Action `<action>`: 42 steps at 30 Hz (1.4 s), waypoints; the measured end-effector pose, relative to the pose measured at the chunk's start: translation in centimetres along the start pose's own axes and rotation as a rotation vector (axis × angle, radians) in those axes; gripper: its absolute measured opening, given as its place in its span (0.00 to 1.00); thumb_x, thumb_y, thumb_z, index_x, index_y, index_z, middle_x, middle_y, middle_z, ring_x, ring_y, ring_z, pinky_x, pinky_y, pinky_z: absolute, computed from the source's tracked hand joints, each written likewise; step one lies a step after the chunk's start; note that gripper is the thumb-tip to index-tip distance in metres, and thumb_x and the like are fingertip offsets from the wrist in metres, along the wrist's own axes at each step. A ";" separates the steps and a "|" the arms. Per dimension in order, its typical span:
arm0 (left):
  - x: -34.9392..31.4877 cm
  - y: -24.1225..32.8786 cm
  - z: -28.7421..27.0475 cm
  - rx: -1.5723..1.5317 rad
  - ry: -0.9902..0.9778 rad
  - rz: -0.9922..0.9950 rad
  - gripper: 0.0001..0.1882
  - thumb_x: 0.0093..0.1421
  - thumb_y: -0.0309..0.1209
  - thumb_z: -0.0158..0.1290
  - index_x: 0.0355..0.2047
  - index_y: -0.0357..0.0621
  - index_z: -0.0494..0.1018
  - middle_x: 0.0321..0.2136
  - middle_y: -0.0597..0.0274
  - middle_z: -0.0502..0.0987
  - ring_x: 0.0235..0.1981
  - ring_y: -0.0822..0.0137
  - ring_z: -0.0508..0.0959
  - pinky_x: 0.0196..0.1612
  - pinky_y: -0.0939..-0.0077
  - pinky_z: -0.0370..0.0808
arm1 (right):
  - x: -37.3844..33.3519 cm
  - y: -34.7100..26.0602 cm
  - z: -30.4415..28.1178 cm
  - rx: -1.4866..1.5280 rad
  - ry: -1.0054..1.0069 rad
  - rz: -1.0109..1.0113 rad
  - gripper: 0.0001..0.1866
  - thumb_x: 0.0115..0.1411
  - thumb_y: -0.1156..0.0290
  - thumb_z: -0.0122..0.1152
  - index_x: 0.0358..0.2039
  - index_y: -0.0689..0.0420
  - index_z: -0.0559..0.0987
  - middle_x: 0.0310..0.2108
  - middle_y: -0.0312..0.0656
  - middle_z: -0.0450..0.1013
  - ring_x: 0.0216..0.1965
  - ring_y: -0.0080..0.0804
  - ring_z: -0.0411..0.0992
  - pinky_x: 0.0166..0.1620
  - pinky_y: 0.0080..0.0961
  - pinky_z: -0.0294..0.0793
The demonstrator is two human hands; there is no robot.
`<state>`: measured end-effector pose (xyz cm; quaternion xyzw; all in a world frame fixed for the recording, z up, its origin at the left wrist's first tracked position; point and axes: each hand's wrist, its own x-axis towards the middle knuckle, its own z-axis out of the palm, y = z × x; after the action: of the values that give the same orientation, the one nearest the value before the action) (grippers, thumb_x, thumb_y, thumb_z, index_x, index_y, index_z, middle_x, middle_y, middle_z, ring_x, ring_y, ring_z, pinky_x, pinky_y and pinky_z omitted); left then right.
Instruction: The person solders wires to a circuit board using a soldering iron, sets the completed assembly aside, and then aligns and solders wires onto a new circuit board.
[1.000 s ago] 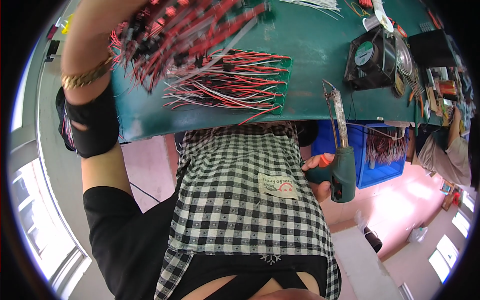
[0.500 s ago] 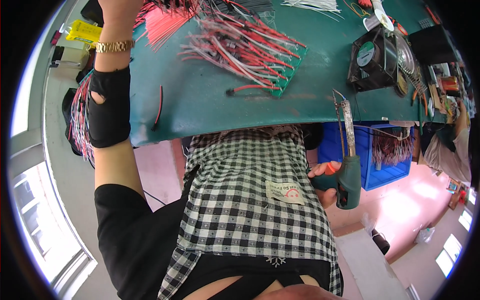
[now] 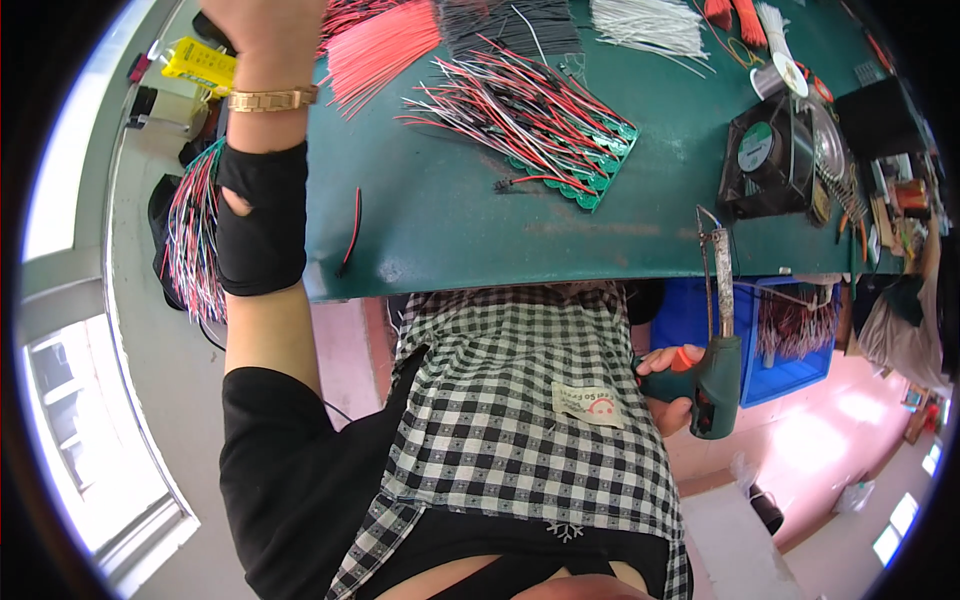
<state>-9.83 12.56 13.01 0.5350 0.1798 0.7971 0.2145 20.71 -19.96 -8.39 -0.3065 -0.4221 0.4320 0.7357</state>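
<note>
My right hand [image 3: 668, 384], with an orange band on one finger, is closed on the handle of a dark green soldering gun [image 3: 717, 390]. The gun points up past the table's near edge, with a thin feed tube beside its metal barrel. At the upper left, my left hand [image 3: 262, 40] reaches over the table, cut off by the picture's top edge, so its fingers are hidden. Near it lies a fan of red wires [image 3: 385, 50]. Mid-table rests a green circuit board panel [image 3: 612, 160] with many red, white and black wires attached. One short red wire [image 3: 355, 230] lies alone.
Black wires [image 3: 500, 25] and white wires [image 3: 648, 25] lie along the far side. To the right stand a black fan [image 3: 765, 150] and a solder spool [image 3: 780, 78]. A blue crate [image 3: 775, 378] is below the table. Hanging wires [image 3: 197, 245] and a yellow packet [image 3: 200, 65] are left.
The whole view has shifted, so the table and my arms appear farther right and lower. The panel's wires look sharper now. My right hand keeps its grip on the soldering gun.
</note>
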 end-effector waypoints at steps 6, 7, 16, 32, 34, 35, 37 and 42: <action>-0.2 -1.0 -1.5 -1.031 -0.643 -0.671 0.20 0.60 0.39 0.54 0.40 0.33 0.65 0.38 0.61 0.71 0.41 0.66 0.73 0.42 0.77 0.74 | 0.5 -0.8 -0.4 -0.006 -0.051 0.032 0.33 0.60 0.55 0.55 0.55 0.67 0.57 0.34 0.52 0.67 0.31 0.37 0.69 0.36 0.31 0.71; -0.5 0.2 0.2 -1.025 -0.728 -0.822 0.19 0.61 0.43 0.52 0.39 0.38 0.66 0.32 0.64 0.71 0.34 0.70 0.73 0.35 0.84 0.72 | 0.7 -1.0 -0.2 -0.024 -0.068 0.037 0.33 0.61 0.55 0.54 0.55 0.67 0.57 0.34 0.52 0.66 0.31 0.37 0.69 0.36 0.30 0.71; -7.5 -6.4 6.8 0.179 -1.481 -0.545 0.18 0.57 0.44 0.55 0.36 0.41 0.75 0.27 0.61 0.77 0.30 0.65 0.75 0.36 0.71 0.72 | 0.0 -2.2 0.7 -0.032 0.014 0.115 0.34 0.59 0.55 0.57 0.56 0.65 0.57 0.35 0.51 0.66 0.33 0.37 0.69 0.39 0.31 0.71; -8.5 -2.3 3.8 0.898 -1.936 -0.207 0.51 0.30 0.40 0.70 0.56 0.42 0.61 0.44 0.57 0.68 0.50 0.56 0.66 0.51 0.64 0.59 | 1.1 0.0 -0.1 0.029 0.064 0.071 0.34 0.59 0.54 0.56 0.54 0.68 0.58 0.32 0.51 0.67 0.30 0.36 0.69 0.35 0.28 0.72; -8.9 -0.7 2.9 0.945 -1.802 -0.065 0.45 0.27 0.34 0.70 0.50 0.41 0.65 0.38 0.58 0.67 0.43 0.56 0.67 0.47 0.64 0.61 | 1.6 0.1 0.0 0.018 0.041 0.062 0.34 0.59 0.54 0.56 0.54 0.68 0.58 0.31 0.51 0.67 0.29 0.36 0.69 0.34 0.28 0.72; -9.2 0.8 2.9 0.949 -1.792 -0.073 0.45 0.27 0.34 0.70 0.50 0.41 0.65 0.38 0.58 0.67 0.43 0.56 0.67 0.47 0.64 0.61 | 1.8 0.1 -0.1 -0.011 0.027 0.040 0.34 0.59 0.53 0.55 0.53 0.68 0.58 0.31 0.51 0.67 0.29 0.36 0.69 0.34 0.28 0.72; -10.3 4.0 3.3 1.021 -1.652 0.074 0.36 0.31 0.32 0.69 0.44 0.41 0.67 0.36 0.59 0.66 0.40 0.57 0.69 0.42 0.67 0.63 | 1.8 0.1 -0.4 -0.043 0.011 0.019 0.34 0.59 0.53 0.55 0.53 0.68 0.58 0.30 0.51 0.67 0.28 0.35 0.69 0.33 0.28 0.72; -12.9 7.4 1.9 1.010 -1.485 0.085 0.30 0.37 0.31 0.65 0.44 0.52 0.69 0.38 0.61 0.67 0.34 0.61 0.71 0.37 0.67 0.66 | 1.9 0.0 -0.4 -0.022 0.098 -0.023 0.33 0.59 0.51 0.55 0.52 0.66 0.59 0.31 0.51 0.68 0.27 0.36 0.70 0.31 0.28 0.72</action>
<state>-4.81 -0.49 7.50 0.9493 0.3038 0.0793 -0.0148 21.61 -18.28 -7.91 -0.3304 -0.3940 0.4033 0.7569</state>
